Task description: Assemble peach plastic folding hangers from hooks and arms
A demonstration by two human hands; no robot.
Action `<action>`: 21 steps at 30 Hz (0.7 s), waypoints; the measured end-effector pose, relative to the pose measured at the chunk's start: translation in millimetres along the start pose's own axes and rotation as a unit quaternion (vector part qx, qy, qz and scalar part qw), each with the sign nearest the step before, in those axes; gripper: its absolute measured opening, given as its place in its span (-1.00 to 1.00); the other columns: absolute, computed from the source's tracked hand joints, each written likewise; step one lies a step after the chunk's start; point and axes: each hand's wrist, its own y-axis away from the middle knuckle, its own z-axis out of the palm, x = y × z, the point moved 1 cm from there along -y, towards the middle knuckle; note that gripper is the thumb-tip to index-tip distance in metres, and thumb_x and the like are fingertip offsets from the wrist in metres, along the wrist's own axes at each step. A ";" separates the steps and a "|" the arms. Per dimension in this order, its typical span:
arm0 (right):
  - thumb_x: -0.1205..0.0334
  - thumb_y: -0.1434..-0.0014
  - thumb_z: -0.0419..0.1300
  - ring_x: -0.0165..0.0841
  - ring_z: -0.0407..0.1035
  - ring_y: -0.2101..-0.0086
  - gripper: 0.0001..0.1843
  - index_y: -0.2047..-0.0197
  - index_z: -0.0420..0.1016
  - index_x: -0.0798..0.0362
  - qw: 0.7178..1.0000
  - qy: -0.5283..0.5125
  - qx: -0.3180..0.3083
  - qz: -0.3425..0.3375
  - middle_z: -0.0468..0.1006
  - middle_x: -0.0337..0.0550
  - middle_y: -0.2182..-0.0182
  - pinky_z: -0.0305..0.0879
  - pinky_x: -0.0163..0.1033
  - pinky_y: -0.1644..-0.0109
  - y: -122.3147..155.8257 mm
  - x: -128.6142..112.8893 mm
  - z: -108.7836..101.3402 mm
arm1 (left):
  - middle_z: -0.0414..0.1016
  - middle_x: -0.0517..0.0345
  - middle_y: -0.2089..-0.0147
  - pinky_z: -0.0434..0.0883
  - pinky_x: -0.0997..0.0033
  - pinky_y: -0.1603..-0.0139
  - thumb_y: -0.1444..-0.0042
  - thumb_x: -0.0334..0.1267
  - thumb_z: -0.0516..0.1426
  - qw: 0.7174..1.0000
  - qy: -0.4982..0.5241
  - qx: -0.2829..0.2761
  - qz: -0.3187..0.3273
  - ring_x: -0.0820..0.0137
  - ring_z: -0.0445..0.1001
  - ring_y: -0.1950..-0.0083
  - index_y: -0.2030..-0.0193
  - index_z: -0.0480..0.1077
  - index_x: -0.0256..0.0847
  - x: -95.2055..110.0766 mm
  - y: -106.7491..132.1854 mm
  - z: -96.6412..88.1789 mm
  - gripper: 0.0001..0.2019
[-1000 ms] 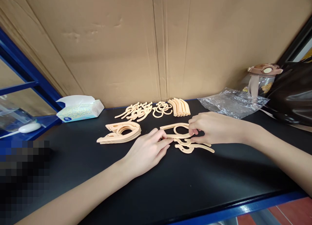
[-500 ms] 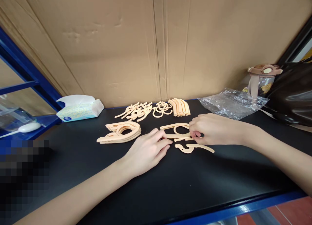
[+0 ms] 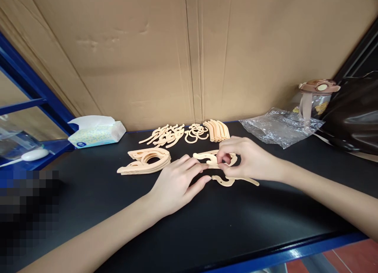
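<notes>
Flat peach-coloured plastic pieces lie on a black table point(image 3: 206, 225). My left hand point(image 3: 177, 182) rests at the middle, its fingertips pinching the left end of a flat peach piece point(image 3: 206, 158). My right hand point(image 3: 245, 160) is closed on a small curved peach piece, pressing it against that flat piece. One hook-shaped piece point(image 3: 236, 181) lies loose just in front of my right hand. A stack of curved pieces point(image 3: 146, 160) sits to the left of my left hand.
At the back lie a heap of thin hooks point(image 3: 165, 135), some rings point(image 3: 196, 133) and a row of curved strips point(image 3: 218, 130). A tissue pack point(image 3: 96, 132) is at left. Crumpled clear plastic point(image 3: 280, 125), a lidded jar point(image 3: 315, 95) and a dark bag point(image 3: 354, 115) stand right.
My right hand moved left and lifted a small curved piece onto the flat piece. My left hand's fingers rose slightly and now pinch the flat piece's end.
</notes>
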 end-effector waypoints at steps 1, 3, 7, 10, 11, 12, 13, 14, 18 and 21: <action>0.41 0.05 0.17 -0.50 0.20 0.49 -0.93 0.50 0.40 0.07 0.999 -0.036 0.008 0.015 0.30 -0.35 0.58 0.14 -0.35 0.31 0.6 -2.5 5.6 | 0.47 0.09 0.20 0.31 0.32 0.22 -0.29 -0.14 -0.02 1.000 0.023 0.002 -0.017 0.30 0.38 0.19 0.13 0.41 -0.23 1.3 0.7 -0.7 -0.74; 0.40 0.03 0.19 -0.51 0.19 0.50 -0.93 0.49 0.41 0.07 0.994 -0.104 0.007 0.041 0.27 -0.36 0.58 0.13 -0.38 0.37 2.1 -8.8 16.1 | 0.46 0.09 0.17 0.33 0.33 0.19 -0.29 -0.13 0.00 0.995 0.081 0.009 -0.051 0.31 0.40 0.16 0.12 0.39 -0.21 4.7 2.2 -1.4 -0.76; 0.33 -0.03 0.20 -0.51 0.14 0.50 -0.80 0.57 0.30 0.08 0.976 -0.202 0.009 0.084 0.20 -0.35 0.60 0.10 -0.40 0.45 4.8 -21.8 27.6 | 0.46 0.15 0.18 0.36 0.42 0.21 -0.28 -0.16 0.02 0.961 0.236 0.040 -0.141 0.39 0.43 0.20 0.16 0.39 -0.17 12.8 2.8 -1.4 -0.81; 0.28 -0.10 0.19 -0.50 0.15 0.49 -0.76 0.58 0.31 0.09 0.971 -0.223 0.019 0.085 0.19 -0.34 0.60 0.11 -0.40 0.46 5.1 -26.3 28.1 | 0.46 0.21 0.26 0.36 0.49 0.32 -0.24 -0.17 0.07 0.917 0.346 0.060 -0.189 0.43 0.45 0.29 0.24 0.39 -0.17 17.6 0.5 -2.8 -0.85; 0.27 -0.12 0.18 -0.50 0.15 0.50 -0.77 0.55 0.35 0.09 0.973 -0.216 0.023 0.073 0.21 -0.34 0.60 0.12 -0.40 0.44 5.0 -26.0 27.3 | 0.46 0.23 0.26 0.36 0.50 0.32 -0.23 -0.17 0.08 0.905 0.371 0.067 -0.198 0.44 0.45 0.29 0.25 0.39 -0.16 18.2 -0.4 -3.8 -0.86; 0.26 -0.14 0.18 -0.51 0.16 0.51 -0.79 0.52 0.39 0.09 0.977 -0.202 0.026 0.057 0.23 -0.33 0.60 0.13 -0.39 0.43 4.8 -24.5 26.3 | 0.46 0.23 0.27 0.36 0.51 0.30 -0.23 -0.18 0.08 0.895 0.389 0.075 -0.206 0.45 0.45 0.28 0.25 0.39 -0.16 18.1 -1.3 -4.8 -0.87; 0.24 -0.16 0.18 -0.51 0.17 0.51 -0.81 0.48 0.43 0.09 0.982 -0.182 0.032 0.041 0.26 -0.33 0.59 0.13 -0.39 0.41 4.5 -21.8 24.9 | 0.46 0.24 0.27 0.37 0.52 0.28 -0.22 -0.19 0.08 0.886 0.403 0.083 -0.215 0.45 0.44 0.27 0.25 0.39 -0.16 17.1 -2.0 -5.7 -0.87; 0.22 -0.18 0.17 -0.51 0.19 0.51 -0.81 0.44 0.46 0.09 0.986 -0.157 0.040 0.027 0.30 -0.31 0.58 0.14 -0.38 0.40 4.3 -17.8 23.4 | 0.45 0.23 0.27 0.37 0.51 0.25 -0.22 -0.20 0.08 0.877 0.415 0.090 -0.225 0.45 0.44 0.26 0.26 0.39 -0.17 15.5 -2.7 -6.5 -0.87; 0.22 -0.22 0.12 -0.46 0.23 0.47 -0.78 0.44 0.44 0.10 0.997 0.017 0.077 -0.011 0.35 -0.27 0.56 0.15 -0.33 0.31 2.5 3.9 16.6 | 0.36 0.22 0.32 0.36 0.47 0.16 -0.23 -0.19 0.03 0.846 0.458 0.107 -0.251 0.44 0.37 0.23 0.35 0.30 -0.20 5.7 -3.7 -6.1 -0.83; 0.25 -0.24 0.09 -0.43 0.28 0.41 -0.78 0.43 0.42 0.08 0.995 0.094 0.034 -0.019 0.42 -0.24 0.50 0.15 -0.32 0.28 0.4 15.7 13.7 | 0.20 0.26 0.41 0.33 0.46 0.27 -0.25 -0.19 -0.04 0.837 0.470 0.101 -0.261 0.47 0.26 0.34 0.40 0.19 -0.18 -0.8 -2.6 -3.6 -0.79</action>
